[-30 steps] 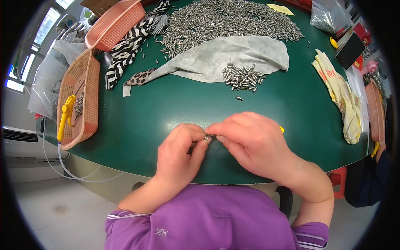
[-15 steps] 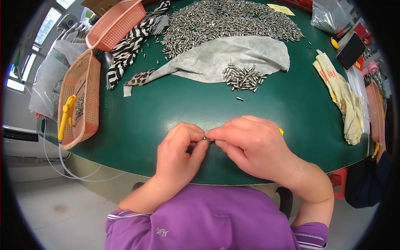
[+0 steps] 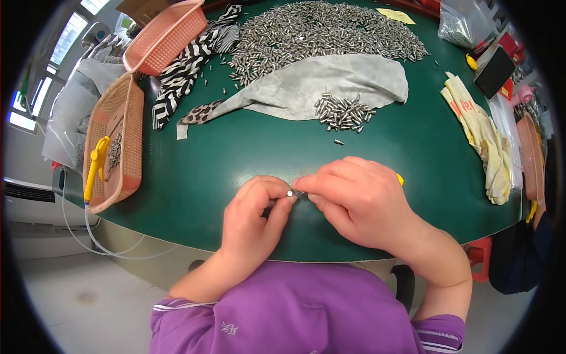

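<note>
Head view, green worktop [image 3: 236, 171], round edge toward me.

Left hand [image 3: 250, 221] and right hand [image 3: 359, 203] meet at 6 o'clock, near the worktop's front edge. Between the fingertips sits one small metal pin [image 3: 290, 193], its shiny end face turned toward the camera. Left grip: thumb and forefinger pinched narrow on the pin. Right grip: fingertips closed tight against the pin's other end; whether they hold a second piece there I cannot tell, the fingers hide it. A yellow object [image 3: 400, 179] peeks out behind the right hand, mostly covered.

Surroundings: small heap of pins [image 3: 345, 112] at 12 o'clock on the edge of a grey cloth [image 3: 330, 79]; one stray pin [image 3: 338, 142] lies on bare worktop between that heap and the hands. Large spread of pins [image 3: 324, 29] beyond the cloth. Striped cloth [image 3: 183, 71] and two orange baskets [image 3: 115, 141] at 10 o'clock. Yellow gloves [image 3: 480, 135] at 2 o'clock.

Judgement: step in hand is working a single pin between both hands, fitting or checking at fingertip level. The next move, I judge, calls for steady alignment of both grips along the pin's axis, since a slip would drop it over the near edge.
</note>
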Tool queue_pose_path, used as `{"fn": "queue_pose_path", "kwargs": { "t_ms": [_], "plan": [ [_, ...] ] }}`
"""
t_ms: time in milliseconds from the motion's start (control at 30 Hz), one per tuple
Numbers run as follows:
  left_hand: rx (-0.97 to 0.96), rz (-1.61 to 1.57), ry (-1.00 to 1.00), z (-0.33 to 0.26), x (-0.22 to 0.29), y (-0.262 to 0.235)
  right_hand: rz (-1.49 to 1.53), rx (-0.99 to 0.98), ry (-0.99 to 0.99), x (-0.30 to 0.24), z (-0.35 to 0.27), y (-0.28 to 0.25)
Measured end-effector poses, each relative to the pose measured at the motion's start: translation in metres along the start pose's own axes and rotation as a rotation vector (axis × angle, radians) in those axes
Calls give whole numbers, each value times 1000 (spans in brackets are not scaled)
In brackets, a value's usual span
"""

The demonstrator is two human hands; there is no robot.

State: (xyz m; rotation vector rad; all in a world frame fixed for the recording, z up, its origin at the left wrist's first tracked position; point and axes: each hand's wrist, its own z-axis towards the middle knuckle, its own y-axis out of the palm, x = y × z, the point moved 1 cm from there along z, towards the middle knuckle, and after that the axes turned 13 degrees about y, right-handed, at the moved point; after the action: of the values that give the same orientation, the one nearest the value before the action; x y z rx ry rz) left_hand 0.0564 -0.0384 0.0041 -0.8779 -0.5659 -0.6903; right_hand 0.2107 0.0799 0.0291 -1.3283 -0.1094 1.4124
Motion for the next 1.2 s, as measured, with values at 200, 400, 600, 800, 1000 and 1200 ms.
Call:
{"fn": "queue_pose_path", "kwargs": {
  "t_ms": [200,400,600,800,1000,1200],
  "plan": [
    [-10,1,-4,-1,0,0,-3,-33,-30,0,0,-3],
    [-31,28,17,0,-1,-1,-41,-32,-60,1,-1,-1],
    [-58,24,37,2,0,-2,-177,-6,-122,0,-2,-1],
    [-91,36,82,3,0,-3,-298,84,-147,-3,-1,-2],
    [-81,27,12,1,-1,-2,-118,36,-83,1,0,1],
    [-82,51,21,1,0,-1,-56,1,-58,0,-2,2]
  ]
}}
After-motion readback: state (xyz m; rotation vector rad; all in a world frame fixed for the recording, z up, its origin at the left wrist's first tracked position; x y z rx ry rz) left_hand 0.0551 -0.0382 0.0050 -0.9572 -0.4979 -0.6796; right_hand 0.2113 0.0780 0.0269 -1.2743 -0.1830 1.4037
